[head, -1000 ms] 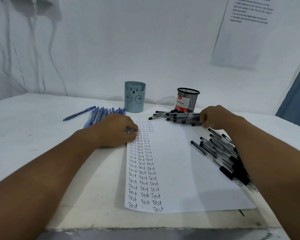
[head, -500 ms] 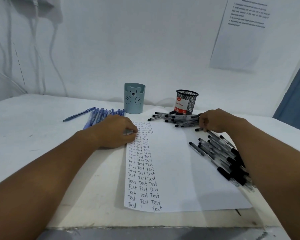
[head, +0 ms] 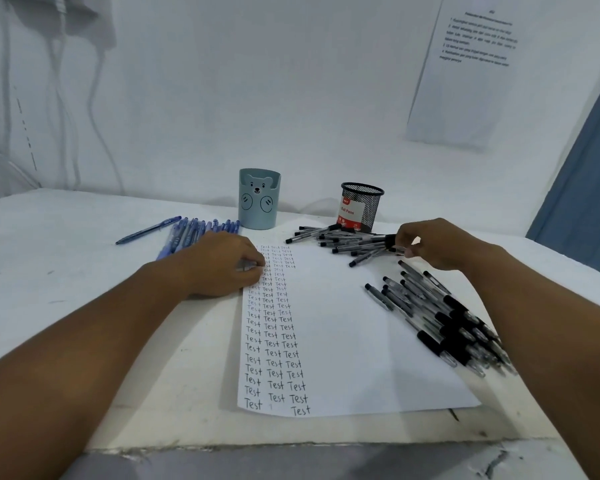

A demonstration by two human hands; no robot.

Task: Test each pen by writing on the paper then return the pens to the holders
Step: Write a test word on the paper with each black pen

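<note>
Right hand [head: 440, 244] now lifted off the far pen pile [head: 347, 242], fingertips pinching one black-capped pen [head: 390, 240].

Earlier buried among those pens at 1 o'clock; a next pen to test apparently picked. Left hand [head: 226, 263] unmoved, curled fingers pressing the paper [head: 343, 341] edge. Both holders, bear cup [head: 259, 199] and mesh cup [head: 361, 207], at 12 o'clock, apparently unfilled.

body: two arms | forearms bare, no sleeves | left hand [head: 222, 263] bare | right hand [head: 437, 245] bare
</note>
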